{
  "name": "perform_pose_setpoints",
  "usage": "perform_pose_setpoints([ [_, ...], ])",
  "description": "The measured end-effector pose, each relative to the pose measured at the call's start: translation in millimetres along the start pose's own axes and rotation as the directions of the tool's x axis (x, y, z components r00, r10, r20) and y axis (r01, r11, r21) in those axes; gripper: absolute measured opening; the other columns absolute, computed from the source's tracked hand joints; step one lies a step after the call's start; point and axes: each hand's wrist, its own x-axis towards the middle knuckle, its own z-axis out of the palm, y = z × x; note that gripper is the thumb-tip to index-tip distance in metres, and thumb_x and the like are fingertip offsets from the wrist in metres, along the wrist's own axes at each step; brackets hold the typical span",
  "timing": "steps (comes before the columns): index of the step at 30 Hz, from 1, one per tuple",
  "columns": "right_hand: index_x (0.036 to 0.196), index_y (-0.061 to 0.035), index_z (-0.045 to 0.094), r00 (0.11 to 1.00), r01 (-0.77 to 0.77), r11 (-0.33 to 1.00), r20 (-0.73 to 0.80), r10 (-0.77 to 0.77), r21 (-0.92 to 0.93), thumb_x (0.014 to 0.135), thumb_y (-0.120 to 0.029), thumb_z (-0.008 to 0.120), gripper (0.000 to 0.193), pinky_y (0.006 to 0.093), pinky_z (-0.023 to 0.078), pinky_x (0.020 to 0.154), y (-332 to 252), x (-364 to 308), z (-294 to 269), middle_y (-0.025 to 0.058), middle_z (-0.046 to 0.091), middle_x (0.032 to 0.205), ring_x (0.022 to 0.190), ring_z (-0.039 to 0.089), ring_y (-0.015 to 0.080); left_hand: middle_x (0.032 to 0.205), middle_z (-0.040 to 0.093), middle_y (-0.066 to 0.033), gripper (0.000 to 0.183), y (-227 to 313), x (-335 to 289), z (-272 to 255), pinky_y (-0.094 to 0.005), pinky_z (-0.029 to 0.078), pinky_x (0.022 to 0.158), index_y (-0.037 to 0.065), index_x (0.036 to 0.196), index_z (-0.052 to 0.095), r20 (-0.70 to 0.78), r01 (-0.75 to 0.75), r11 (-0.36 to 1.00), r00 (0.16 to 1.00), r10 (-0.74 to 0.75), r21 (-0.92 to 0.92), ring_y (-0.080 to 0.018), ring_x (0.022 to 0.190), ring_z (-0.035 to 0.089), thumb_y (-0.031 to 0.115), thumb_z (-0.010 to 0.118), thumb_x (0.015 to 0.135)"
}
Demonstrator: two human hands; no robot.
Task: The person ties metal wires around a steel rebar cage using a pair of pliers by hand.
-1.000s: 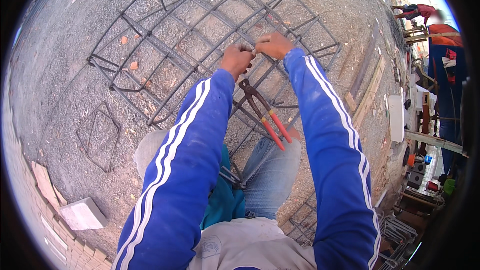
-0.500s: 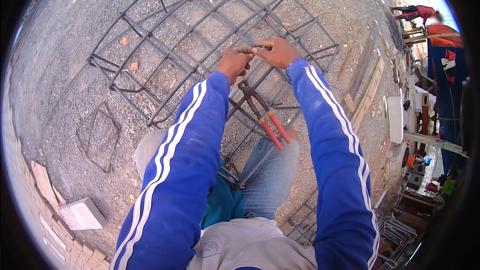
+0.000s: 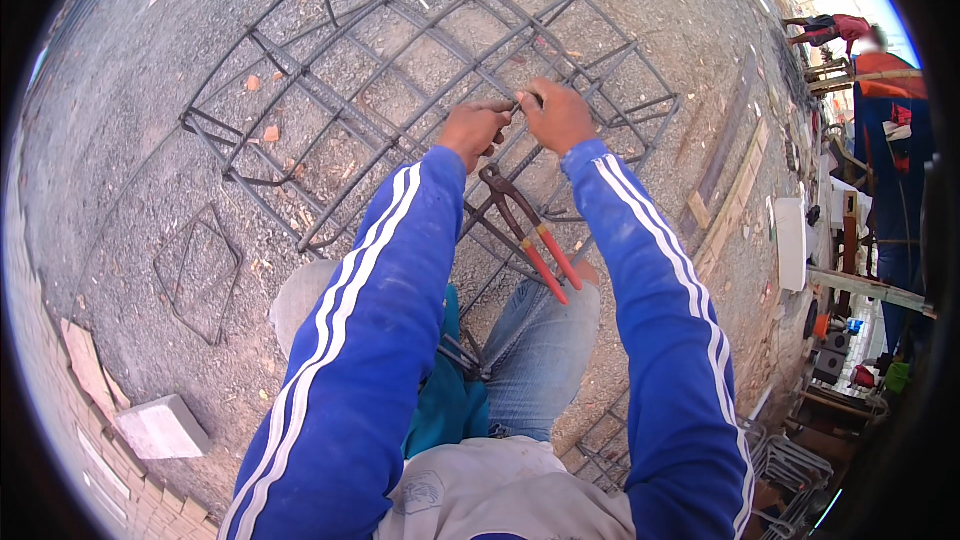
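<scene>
Your left hand [image 3: 474,132], fingers curled, meets your right hand [image 3: 556,116], fingers bent; any grip, can't tell! | Both right over the rebar cage [image 3: 303,71], there on the gravel before you | Red-handled pincers [image 3: 559,258] just below, handles toward your right knee!

Right hand [image 3: 560,118] has dropped and swung round a bit
Compared to a second ago, its wrist sits lower, closer to the body, so the hand points more forward than sideways. The right blue sleeve [image 3: 645,240] shifted inward with it. Left hand's [image 3: 468,132] index finger looks straighter now, kinda curled before.
</scene>
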Motion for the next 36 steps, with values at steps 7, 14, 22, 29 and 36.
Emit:
perform_pose_setpoints([
  [7,0.087,-0.003,0.069,0.969,-0.238,0.971,0.064,0.239,-0.027,0.086,-0.033,0.065,0.03,0.0491,0.05,0.073,-30,21,-34,0.0218,0.067,0.079,0.081,0.065,0.0411,0.079,0.064,-0.0038,0.033,30,-5,7,-0.0269,0.035,0.043,0.001,0.102,0.069,-0.03,-0.05,0.986,0.998,0.055,0.159,-0.0098,0.057,0.05,0.031,0.067,0.089],
  [14,0.091,-0.0067,0.07,0.969,-0.184,0.961,0.127,0.213,-0.209,0.086,-0.037,0.065,0.031,0.0502,0.049,0.075,-13,-1,-2,0.0209,0.068,0.085,0.083,0.065,0.0388,0.069,0.051,0.0012,0.024,2,-3,6,-0.026,0.028,0.042,0.011,0.085,0.062,0.047,0.159,0.987,0.986,-0.16,0.039,-0.0087,0.054,0.044,0.033,0.061,0.095],
  [22,0.091,-0.0007,0.066,0.977,-0.133,0.933,0.113,0.18,-0.334,0.087,-0.034,0.063,0.033,0.051,0.051,0.072,-36,12,-15,0.0249,0.067,0.083,0.082,0.066,0.0404,0.068,0.052,0.0011,0.03,7,15,5,-0.027,0.029,0.041,0.014,0.083,0.061,0.052,0.205,0.978,0.978,-0.203,-0.044,-0.0095,0.048,0.042,0.043,0.063,0.091],
  [29,0.088,-0.0004,0.068,0.98,-0.108,0.944,0.128,0.154,-0.312,0.086,-0.031,0.062,0.031,0.0517,0.052,0.074,-31,15,-12,0.0246,0.067,0.085,0.083,0.066,0.0411,0.083,0.06,0.0022,0.025,9,23,1,-0.0237,0.03,0.043,0.014,0.096,0.063,0.132,0.207,0.977,0.971,-0.198,-0.059,-0.0076,0.055,0.042,0.039,0.063,0.092],
  [36,0.088,0.0009,0.07,0.933,-0.187,0.901,0.216,0.288,-0.391,0.085,-0.034,0.063,0.036,0.0501,0.053,0.074,-34,13,-10,0.0245,0.068,0.085,0.083,0.067,0.0408,0.084,0.059,0.0016,0.025,-3,13,5,-0.0232,0.028,0.044,0.013,0.095,0.062,0.067,0.23,0.97,0.972,-0.225,-0.083,-0.0075,0.055,0.04,0.037,0.063,0.092],
])
